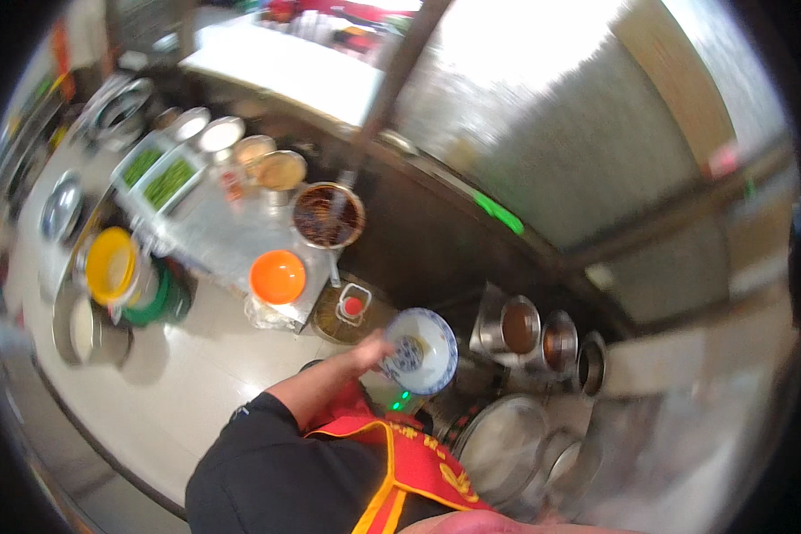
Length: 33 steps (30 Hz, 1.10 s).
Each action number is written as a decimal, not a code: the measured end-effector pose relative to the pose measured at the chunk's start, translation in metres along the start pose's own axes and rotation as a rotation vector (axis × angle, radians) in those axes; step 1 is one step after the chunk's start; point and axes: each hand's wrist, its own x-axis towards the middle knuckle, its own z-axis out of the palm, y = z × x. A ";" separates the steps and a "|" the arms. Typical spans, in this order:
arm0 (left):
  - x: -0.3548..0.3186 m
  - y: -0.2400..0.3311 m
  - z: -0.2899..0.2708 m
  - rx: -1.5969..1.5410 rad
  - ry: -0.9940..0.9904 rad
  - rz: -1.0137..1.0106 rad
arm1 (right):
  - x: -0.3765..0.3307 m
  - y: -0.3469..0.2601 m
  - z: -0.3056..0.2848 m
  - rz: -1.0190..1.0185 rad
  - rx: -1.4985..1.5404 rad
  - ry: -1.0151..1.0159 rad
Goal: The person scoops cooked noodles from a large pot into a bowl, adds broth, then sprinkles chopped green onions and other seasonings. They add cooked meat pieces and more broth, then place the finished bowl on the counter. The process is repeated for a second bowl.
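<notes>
My left hand [376,345] grips the near rim of a blue-and-white patterned bowl [425,350], which is tilted with its open side facing up toward the camera. The forearm, in a black sleeve, comes up from the lower left beside a red apron with yellow trim [414,467]. The bowl hangs over the counter, between a small tub with a red lid [352,305] and a row of steel canisters [519,326]. My right hand is out of sight.
A pot of dark red sauce [327,215] with a ladle stands on a steel counter, with an orange bowl [278,276], trays of green vegetables [157,178], steel bowls and a yellow bowl [109,263] around it. Large round steel pots [500,448] sit lower right.
</notes>
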 end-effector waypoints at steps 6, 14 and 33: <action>-0.007 0.009 -0.031 -0.081 -0.212 -0.012 | -0.033 0.039 -0.024 0.025 0.152 -0.010; -0.015 0.035 -0.034 0.013 -0.085 -0.171 | -0.006 0.128 0.020 0.459 0.135 0.183; 0.011 -0.014 0.146 0.400 -0.323 -0.384 | -0.039 0.142 -0.027 0.400 -0.114 0.075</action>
